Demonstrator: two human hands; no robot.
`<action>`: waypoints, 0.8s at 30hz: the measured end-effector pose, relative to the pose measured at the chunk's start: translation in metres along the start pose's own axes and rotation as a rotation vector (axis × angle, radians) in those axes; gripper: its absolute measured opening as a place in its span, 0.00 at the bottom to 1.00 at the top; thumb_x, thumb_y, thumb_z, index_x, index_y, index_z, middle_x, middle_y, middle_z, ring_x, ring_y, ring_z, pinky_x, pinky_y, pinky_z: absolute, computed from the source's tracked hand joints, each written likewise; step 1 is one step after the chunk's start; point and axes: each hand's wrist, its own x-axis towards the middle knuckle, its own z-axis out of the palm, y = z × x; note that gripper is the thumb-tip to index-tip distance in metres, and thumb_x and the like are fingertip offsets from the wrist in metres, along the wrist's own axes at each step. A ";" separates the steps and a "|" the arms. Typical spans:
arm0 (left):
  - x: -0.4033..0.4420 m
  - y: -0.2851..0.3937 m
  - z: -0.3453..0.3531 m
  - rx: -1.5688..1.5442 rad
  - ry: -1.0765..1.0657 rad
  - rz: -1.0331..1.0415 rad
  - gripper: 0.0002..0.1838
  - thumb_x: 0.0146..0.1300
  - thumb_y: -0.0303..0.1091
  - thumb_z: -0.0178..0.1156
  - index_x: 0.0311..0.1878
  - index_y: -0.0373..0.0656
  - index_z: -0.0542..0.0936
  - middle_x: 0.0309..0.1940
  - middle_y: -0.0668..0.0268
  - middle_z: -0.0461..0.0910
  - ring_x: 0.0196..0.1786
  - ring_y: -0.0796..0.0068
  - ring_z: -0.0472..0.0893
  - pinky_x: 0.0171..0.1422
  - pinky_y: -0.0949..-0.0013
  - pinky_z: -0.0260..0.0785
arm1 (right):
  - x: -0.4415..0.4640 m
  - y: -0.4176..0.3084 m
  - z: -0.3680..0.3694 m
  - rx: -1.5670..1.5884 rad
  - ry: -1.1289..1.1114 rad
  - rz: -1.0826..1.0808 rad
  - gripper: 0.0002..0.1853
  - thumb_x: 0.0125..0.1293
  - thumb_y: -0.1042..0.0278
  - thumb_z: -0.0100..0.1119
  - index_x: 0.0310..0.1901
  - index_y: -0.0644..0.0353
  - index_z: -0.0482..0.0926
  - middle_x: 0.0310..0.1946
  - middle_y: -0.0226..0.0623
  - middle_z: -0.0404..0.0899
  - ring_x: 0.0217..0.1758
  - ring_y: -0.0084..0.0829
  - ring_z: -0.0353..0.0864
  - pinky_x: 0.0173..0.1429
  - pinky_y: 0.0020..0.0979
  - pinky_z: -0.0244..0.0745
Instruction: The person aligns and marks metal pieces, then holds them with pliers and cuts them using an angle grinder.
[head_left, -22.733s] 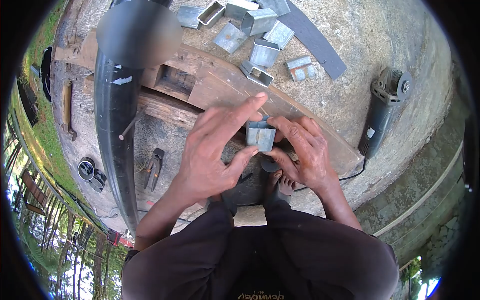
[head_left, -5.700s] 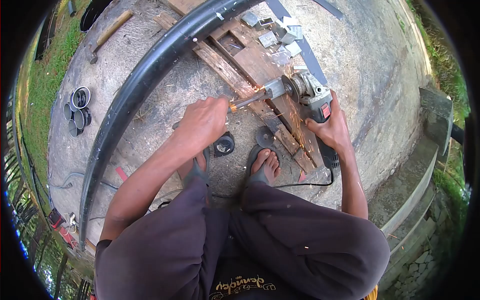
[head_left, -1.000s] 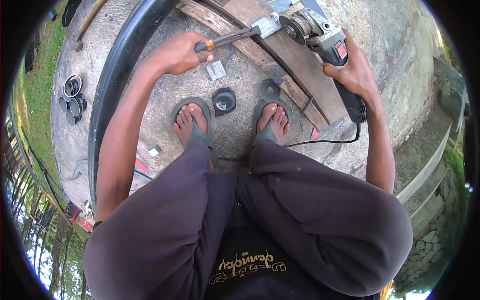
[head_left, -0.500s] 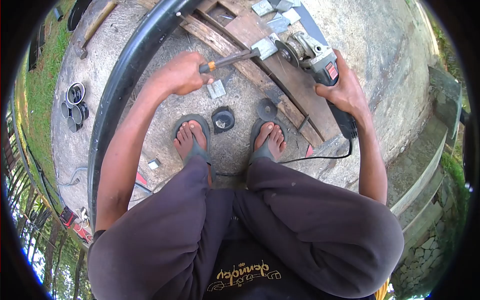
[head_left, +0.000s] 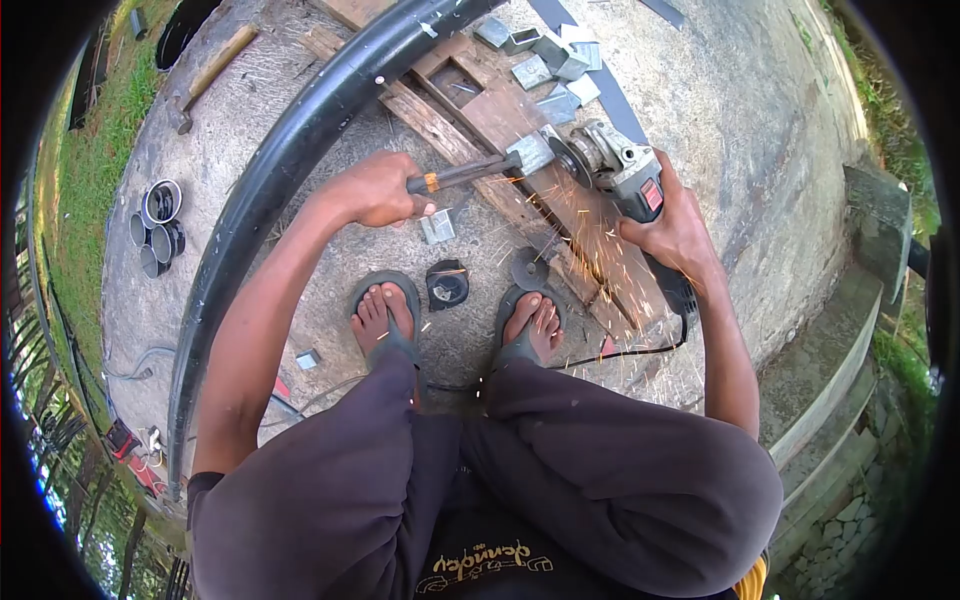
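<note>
My left hand [head_left: 385,190] is closed round the handles of pliers [head_left: 465,174], whose jaws grip a small silvery metal piece [head_left: 532,152] above the wooden planks. In my right hand [head_left: 675,232] is an angle grinder [head_left: 625,175], with my fingers wrapped round its body. The grinder's disc [head_left: 572,162] touches the right edge of the metal piece. Orange sparks fly down from there over the wooden board [head_left: 590,215] and towards my feet.
Several metal tube pieces [head_left: 532,71] lie beyond the planks. A long black pipe [head_left: 300,130] curves past my left arm. On the ground are a hammer [head_left: 215,68], black rings [head_left: 162,202], a loose disc [head_left: 529,268], a round black object [head_left: 447,285] and the grinder's cable [head_left: 640,352].
Sparks now stream from the disc, where none showed a moment ago. The whole view has tilted up, so both hands and tools appear lower. Both hands keep their holds.
</note>
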 end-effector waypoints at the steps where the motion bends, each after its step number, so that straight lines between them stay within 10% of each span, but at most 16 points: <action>1: 0.000 -0.001 0.000 -0.025 -0.009 0.008 0.20 0.62 0.48 0.71 0.31 0.38 0.86 0.22 0.59 0.85 0.34 0.59 0.86 0.43 0.53 0.74 | 0.001 0.003 0.002 0.009 0.005 -0.014 0.55 0.46 0.66 0.71 0.78 0.69 0.57 0.56 0.61 0.84 0.59 0.54 0.84 0.68 0.43 0.75; 24: 0.006 -0.008 0.000 -0.221 -0.149 0.010 0.18 0.65 0.49 0.69 0.30 0.43 0.86 0.19 0.69 0.83 0.26 0.74 0.82 0.35 0.62 0.72 | 0.001 0.007 0.006 0.080 -0.017 0.014 0.51 0.48 0.67 0.73 0.76 0.63 0.61 0.56 0.57 0.84 0.60 0.52 0.84 0.67 0.42 0.75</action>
